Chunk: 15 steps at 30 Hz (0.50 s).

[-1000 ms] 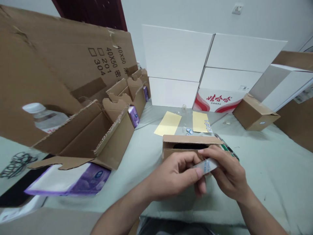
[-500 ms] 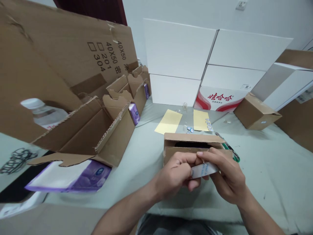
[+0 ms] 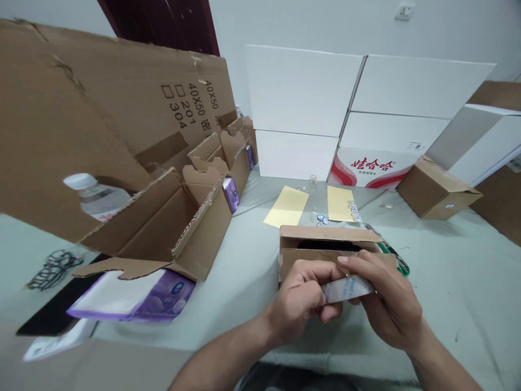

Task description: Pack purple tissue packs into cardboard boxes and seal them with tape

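Observation:
A pale strip with blue print (image 3: 345,289) is stretched between my two hands. My left hand (image 3: 303,296) is closed on its left end, thumb pressed against the curled fingers. At the other end, my right hand (image 3: 393,304) pinches the strip, its index finger reaching toward the left hand's knuckles. Both hands are just in front of a small cardboard box (image 3: 293,258), partly covering its near side. A slot between its top flaps shows a dark inside. Part of a green-edged tool (image 3: 401,264) sticks out behind the box's right end; its kind is hidden.
Open cardboard boxes (image 3: 211,233) line the left, with purple tissue packs (image 3: 179,293) beside them. A water bottle (image 3: 100,198) lies behind. Two yellow sheets (image 3: 287,206) and small blue stickers (image 3: 322,219) are beyond my hands. White panels (image 3: 293,92) and a closed carton (image 3: 433,190) stand farther back.
My view has shifted slightly, so everything appears farther right and a little lower. Both hands keep nearly the same grip on the strip.

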Motion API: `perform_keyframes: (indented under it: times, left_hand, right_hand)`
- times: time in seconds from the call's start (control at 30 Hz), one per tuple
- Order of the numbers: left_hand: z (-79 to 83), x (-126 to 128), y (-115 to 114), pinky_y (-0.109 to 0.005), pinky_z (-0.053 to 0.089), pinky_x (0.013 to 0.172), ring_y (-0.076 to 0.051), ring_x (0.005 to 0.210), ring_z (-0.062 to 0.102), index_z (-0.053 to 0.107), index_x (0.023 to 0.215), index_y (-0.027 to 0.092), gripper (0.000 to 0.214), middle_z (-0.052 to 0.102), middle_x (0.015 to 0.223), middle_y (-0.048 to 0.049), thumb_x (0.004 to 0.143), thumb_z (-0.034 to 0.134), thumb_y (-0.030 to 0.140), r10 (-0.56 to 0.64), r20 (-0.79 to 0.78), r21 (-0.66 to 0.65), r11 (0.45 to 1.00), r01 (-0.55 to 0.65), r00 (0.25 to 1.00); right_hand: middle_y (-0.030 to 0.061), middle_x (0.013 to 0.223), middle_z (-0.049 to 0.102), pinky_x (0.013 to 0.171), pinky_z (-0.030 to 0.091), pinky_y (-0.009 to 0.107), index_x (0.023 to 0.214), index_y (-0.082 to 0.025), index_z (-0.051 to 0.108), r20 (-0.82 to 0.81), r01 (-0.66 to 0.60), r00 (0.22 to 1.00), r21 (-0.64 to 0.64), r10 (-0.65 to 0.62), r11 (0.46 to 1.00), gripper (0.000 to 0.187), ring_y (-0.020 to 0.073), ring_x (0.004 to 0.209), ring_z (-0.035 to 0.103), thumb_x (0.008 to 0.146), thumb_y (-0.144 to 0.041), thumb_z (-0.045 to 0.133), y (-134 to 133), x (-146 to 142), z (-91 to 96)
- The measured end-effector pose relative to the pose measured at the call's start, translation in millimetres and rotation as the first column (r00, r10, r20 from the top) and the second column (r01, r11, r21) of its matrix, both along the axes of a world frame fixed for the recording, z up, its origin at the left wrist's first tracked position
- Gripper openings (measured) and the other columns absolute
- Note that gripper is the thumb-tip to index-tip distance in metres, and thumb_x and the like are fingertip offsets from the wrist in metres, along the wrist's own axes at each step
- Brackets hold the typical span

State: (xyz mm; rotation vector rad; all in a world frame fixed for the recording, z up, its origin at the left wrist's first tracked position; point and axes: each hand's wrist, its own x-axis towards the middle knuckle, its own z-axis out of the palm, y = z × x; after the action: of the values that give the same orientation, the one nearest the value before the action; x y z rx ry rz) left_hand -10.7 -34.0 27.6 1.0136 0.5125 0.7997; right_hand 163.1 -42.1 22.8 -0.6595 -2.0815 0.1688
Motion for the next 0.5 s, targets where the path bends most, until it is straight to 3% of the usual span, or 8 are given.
perform_keyframes:
  times: [0.13, 0.33, 0.5]
  left_hand:
    - [0.3, 1.4, -0.3, -0.025, 0.02, 0.041, -0.007, 0.036, 0.031, 0.061, 0.06, 0.014, 0.019, 0.044, 0.043, 0.0036, 0.058, 0.049, 0.029, 0.027, 0.011, 0.011, 1.0, -0.028, 1.0]
    - [-0.2, 5.1, -2.3, -0.024, 0.019, 0.041, -0.007, 0.039, 0.029, 0.06, 0.056, 0.013, 0.02, 0.046, 0.047, 0.0011, 0.049, 0.046, 0.024, 0.072, 0.069, -0.062, 0.996, -0.067, 0.995]
    - [-1.6, 4.3, -3.0, -0.025, 0.016, 0.042, -0.006, 0.038, 0.026, 0.059, 0.057, 0.013, 0.021, 0.045, 0.047, 0.0023, 0.059, 0.05, 0.032, 0.068, 0.051, -0.052, 0.997, -0.065, 0.996]
  right_hand:
    - [0.0007, 0.071, 0.057, 0.054, 0.041, 0.027, 0.134, -0.02, 0.052, 0.014, -0.015, 1.0, -0.001, 0.015, 1.0, 0.049, 0.0154, 0.061, 0.052, 0.089, -0.002, 0.042, -0.4, 0.5, -0.2]
    - [0.0015, 0.072, 0.056, 0.055, 0.041, 0.028, 0.134, -0.02, 0.051, 0.009, -0.011, 1.0, -0.006, 0.011, 1.0, 0.05, 0.0163, 0.062, 0.053, 0.088, -0.002, 0.043, -1.7, 0.8, -3.9]
    - [0.0009, 0.071, 0.056, 0.053, 0.04, 0.028, 0.134, -0.019, 0.051, 0.012, -0.003, 1.0, 0.0, 0.003, 1.0, 0.049, 0.0158, 0.06, 0.052, 0.089, -0.002, 0.042, -1.0, 0.2, -4.2]
